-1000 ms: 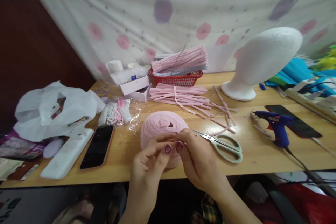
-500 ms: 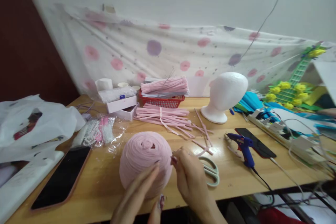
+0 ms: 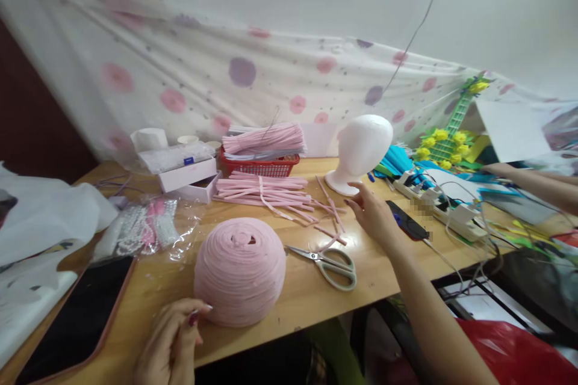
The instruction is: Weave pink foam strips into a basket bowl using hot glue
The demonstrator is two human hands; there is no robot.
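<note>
A round pink dome (image 3: 239,274), wound in coiled strips with a small hole at its top, sits near the table's front edge. My left hand (image 3: 169,340) is at its lower left side, fingers curled and thumb near the index finger; anything between them is too small to make out. Stretched out to the right, my right hand (image 3: 372,216) hovers in front of the white foam head (image 3: 363,147), fingers apart and nothing visible in them. Behind that hand a glue gun is mostly hidden. Grey-handled scissors (image 3: 332,264) lie partly open between the dome and my right forearm.
Pink stems (image 3: 262,189) lie bundled before a red basket (image 3: 280,167). Bagged beads (image 3: 144,225) and a large phone (image 3: 81,319) are at left. Another phone (image 3: 409,222) and a power strip (image 3: 469,225) stand at right, near another person's arm (image 3: 537,183).
My right hand has left the dome's right side and reached forward right, uncovering the scissors. My left hand has shifted to the dome's lower left. The view has turned right.
</note>
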